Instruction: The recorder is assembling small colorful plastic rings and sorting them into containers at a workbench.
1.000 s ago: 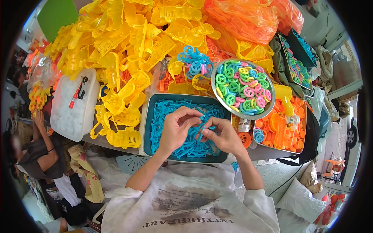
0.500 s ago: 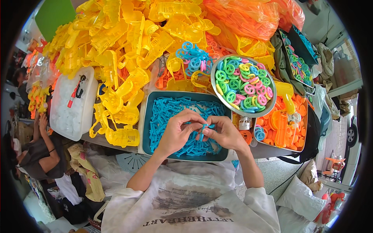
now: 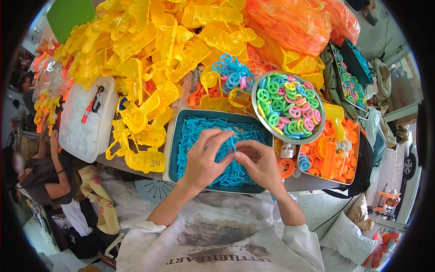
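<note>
We see the two hands nearly meeting over the teal tray (image 3: pixel 213 114) at the bench's (image 3: pixel 299 182) near edge. The left hand (image 3: pixel 207 158) and right hand (image 3: pixel 260 164) have fingertips close together, a blue piece (image 3: pixel 233 145) apparently between them; we cannot tell which grips it. Plenty of loose blue strips (image 3: pixel 192 136) remain in the tray, so much seems left; we cannot single out finished pieces there.

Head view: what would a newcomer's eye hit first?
The heap of yellow plastic shells filling the upper left and middle. Then the metal bowl of multicoloured plastic wheels, right of centre. Nearer, the left hand and right hand hover over a teal tray of blue plastic parts.
</note>
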